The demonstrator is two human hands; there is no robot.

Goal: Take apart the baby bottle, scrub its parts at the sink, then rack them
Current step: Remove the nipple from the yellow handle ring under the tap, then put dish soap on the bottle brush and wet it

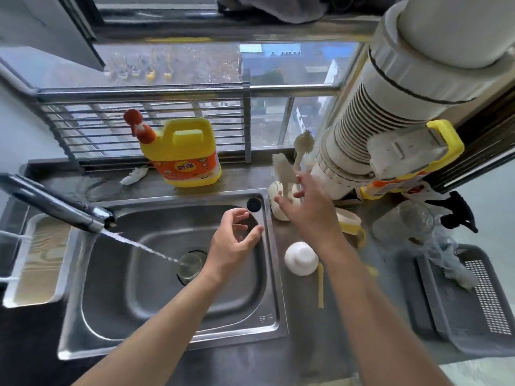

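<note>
A clear glass baby bottle body (191, 264) is seen upright over the drain of the stainless steel sink (276, 288), mouth upward and long axis vertical, as water from the chrome faucet (69, 210) is streamed into it. The left hand (234, 238) is held over the basin's right side, fingers loosely curled and empty. The right hand (309, 210) is stretched past the sink's right rim to the white bristle brushes (282, 168) in their white stand (280, 214) on the grey counter (306, 330), fingers spread. Contact is blurred and cannot be told. A white domed cap (301, 259) is set just beside the rim. A grey slotted plastic rack (487, 302) at the counter's right edge holds a clear, indistinct item.
</note>
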